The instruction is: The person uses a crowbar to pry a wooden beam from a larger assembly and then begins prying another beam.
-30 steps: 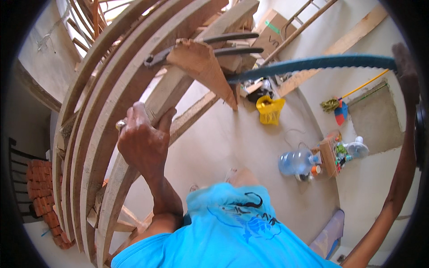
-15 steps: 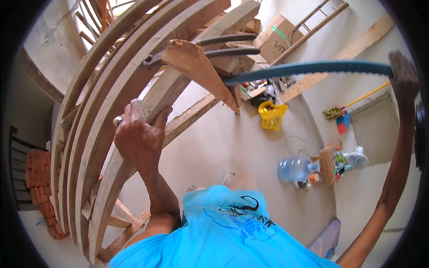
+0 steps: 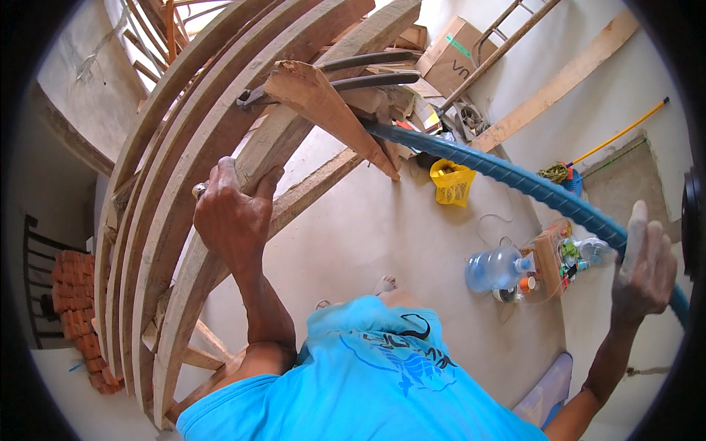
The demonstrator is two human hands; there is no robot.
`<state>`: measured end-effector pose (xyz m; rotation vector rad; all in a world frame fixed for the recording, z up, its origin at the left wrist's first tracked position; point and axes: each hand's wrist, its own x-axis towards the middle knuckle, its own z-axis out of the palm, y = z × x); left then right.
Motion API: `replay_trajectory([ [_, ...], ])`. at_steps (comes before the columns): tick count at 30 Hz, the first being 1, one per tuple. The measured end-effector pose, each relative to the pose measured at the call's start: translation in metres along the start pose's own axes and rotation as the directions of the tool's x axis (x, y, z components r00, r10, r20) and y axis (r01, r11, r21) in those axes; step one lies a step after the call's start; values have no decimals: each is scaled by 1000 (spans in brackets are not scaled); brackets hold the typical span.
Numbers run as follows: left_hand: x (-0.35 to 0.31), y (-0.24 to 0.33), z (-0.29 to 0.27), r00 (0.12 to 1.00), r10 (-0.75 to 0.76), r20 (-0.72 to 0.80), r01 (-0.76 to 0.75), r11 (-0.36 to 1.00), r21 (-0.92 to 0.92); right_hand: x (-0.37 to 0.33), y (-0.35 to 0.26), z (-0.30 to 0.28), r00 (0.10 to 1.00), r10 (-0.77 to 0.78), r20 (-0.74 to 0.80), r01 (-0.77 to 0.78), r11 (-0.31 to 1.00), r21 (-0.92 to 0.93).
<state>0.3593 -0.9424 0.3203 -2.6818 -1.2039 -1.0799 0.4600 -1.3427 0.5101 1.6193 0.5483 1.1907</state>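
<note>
My left hand point(image 3: 234, 209), with a ring on one finger, is closed around the edge of a curved wooden beam point(image 3: 184, 309). At the right, my right hand point(image 3: 643, 268) is closed on a ribbed blue-grey steel bar point(image 3: 507, 173), its fingers pointing up; the bar's outer end extends past the hand. The bar slopes up leftward to a wedge-shaped wood offcut point(image 3: 323, 110), where its far end is hidden. Beside the offcut, a tool with two dark handles point(image 3: 375, 79) lies across the beams, its jaw end near the upper curved beam.
More curved beams point(image 3: 158, 147) rise in parallel at my left, near a brick stack point(image 3: 73, 294). On the floor stand a yellow bag point(image 3: 452, 182), a blue water jug point(image 3: 496, 268) and a box of items point(image 3: 548, 257). A plank point(image 3: 559, 81) and a broom point(image 3: 621, 132) lean at the right.
My right hand has come down and slightly inward, and the bar, formerly near level, now slopes down to the right. Its end now shows beyond the hand. My left hand stays on the beam.
</note>
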Motion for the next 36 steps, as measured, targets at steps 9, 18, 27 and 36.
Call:
replay_trajectory([
  [9, -1, 2, 3, 1000, -6, 18, 6, 1000, -13, -11, -9, 39, 999, 42, 20, -46, 969, 243],
  [18, 4, -8, 7, 998, 68, 9, -68, 998, -5, 10, 7, 46, 990, -36, 134, -22, 914, 406],
  [27, -5, -5, 6, 998, 6, 56, -8, 999, 35, -12, 24, 79, 997, -76, 16, 62, 902, 427],
  [36, 6, -9, 10, 998, 9, 69, -12, 999, 46, 47, -6, 171, 996, -57, 61, 24, 896, 443],
])
